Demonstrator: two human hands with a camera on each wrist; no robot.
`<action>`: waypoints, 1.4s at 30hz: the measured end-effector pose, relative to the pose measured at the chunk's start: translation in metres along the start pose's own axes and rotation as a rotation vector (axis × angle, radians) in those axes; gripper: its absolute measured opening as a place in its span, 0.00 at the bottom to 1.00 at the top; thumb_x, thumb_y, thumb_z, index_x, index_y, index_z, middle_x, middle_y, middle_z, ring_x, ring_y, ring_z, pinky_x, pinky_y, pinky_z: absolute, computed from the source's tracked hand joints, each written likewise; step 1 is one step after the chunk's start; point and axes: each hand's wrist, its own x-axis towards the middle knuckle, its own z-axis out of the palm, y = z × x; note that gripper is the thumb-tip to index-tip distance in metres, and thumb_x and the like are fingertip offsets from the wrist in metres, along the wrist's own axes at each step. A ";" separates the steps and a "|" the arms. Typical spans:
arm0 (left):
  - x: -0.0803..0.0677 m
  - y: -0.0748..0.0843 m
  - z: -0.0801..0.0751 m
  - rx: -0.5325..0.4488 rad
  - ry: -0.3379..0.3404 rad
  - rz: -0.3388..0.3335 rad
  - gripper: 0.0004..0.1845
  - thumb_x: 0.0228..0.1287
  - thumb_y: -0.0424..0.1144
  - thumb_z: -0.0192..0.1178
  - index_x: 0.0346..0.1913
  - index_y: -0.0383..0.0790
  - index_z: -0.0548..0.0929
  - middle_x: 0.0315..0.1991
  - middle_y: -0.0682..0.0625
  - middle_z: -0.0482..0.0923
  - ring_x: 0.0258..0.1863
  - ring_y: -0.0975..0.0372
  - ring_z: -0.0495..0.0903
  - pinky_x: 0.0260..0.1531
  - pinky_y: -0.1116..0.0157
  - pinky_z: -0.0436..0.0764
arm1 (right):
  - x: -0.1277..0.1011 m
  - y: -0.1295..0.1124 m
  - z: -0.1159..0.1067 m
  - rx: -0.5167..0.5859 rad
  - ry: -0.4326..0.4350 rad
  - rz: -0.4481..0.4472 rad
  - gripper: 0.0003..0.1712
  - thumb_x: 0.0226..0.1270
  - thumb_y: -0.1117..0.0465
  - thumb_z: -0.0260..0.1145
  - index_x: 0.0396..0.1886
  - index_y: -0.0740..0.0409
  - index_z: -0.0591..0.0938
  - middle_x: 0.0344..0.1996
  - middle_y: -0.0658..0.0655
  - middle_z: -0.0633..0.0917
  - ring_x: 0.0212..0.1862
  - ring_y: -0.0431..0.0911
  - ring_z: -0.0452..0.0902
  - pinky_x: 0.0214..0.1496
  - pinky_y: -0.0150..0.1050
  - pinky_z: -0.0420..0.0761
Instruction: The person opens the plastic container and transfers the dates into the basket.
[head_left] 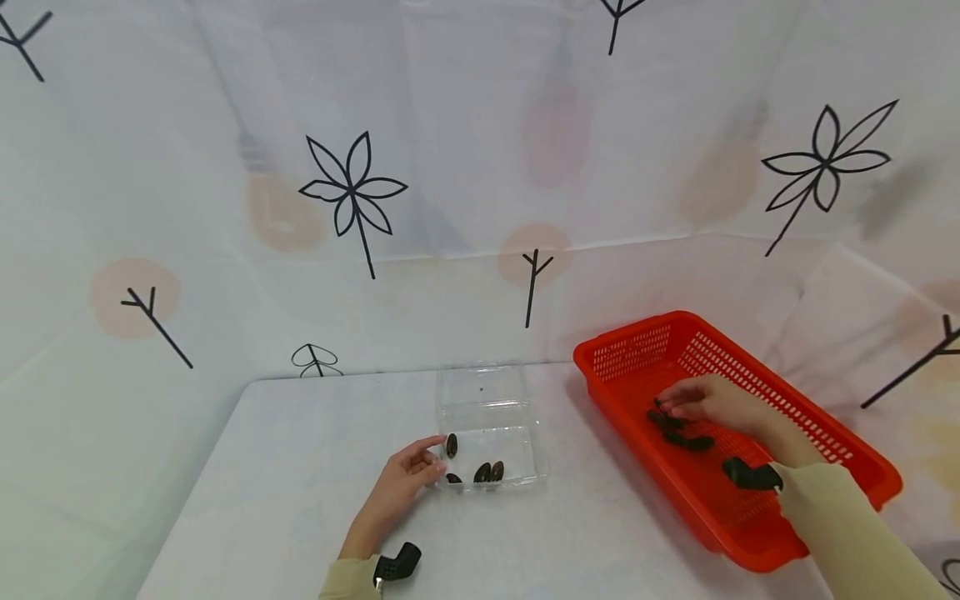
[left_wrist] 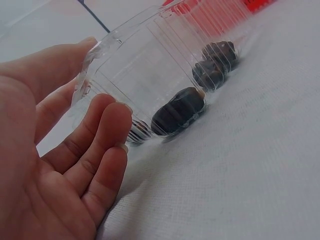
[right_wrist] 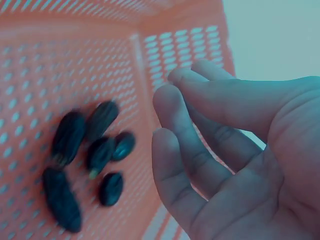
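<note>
Dark pieces (right_wrist: 69,137) lie in the red basket (head_left: 633,382), long axes at mixed angles — just below the fingertips of the right hand (head_left: 716,404), much the nearer, its fingers loosely bent, nothing seen between. Well leftward, the left hand (head_left: 405,477) pinches the clear box (head_left: 491,446).

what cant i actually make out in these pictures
Left wrist: one end of a glossy dark oval piece, covered by the left hand.
Left wrist: most of the red perforated plastic basket, cut off by the top edge.
Right wrist: fine texture of the basket's dark pieces, blurred.
Head: markings on pieces in the clear plastic box, too small.
</note>
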 end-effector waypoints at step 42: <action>0.000 0.006 0.002 0.007 0.001 -0.018 0.26 0.66 0.30 0.64 0.66 0.32 0.74 0.38 0.48 0.76 0.34 0.64 0.77 0.38 0.69 0.77 | 0.104 -0.103 0.125 -0.152 -0.169 -0.179 0.13 0.68 0.69 0.64 0.50 0.55 0.86 0.43 0.57 0.86 0.45 0.45 0.81 0.49 0.40 0.81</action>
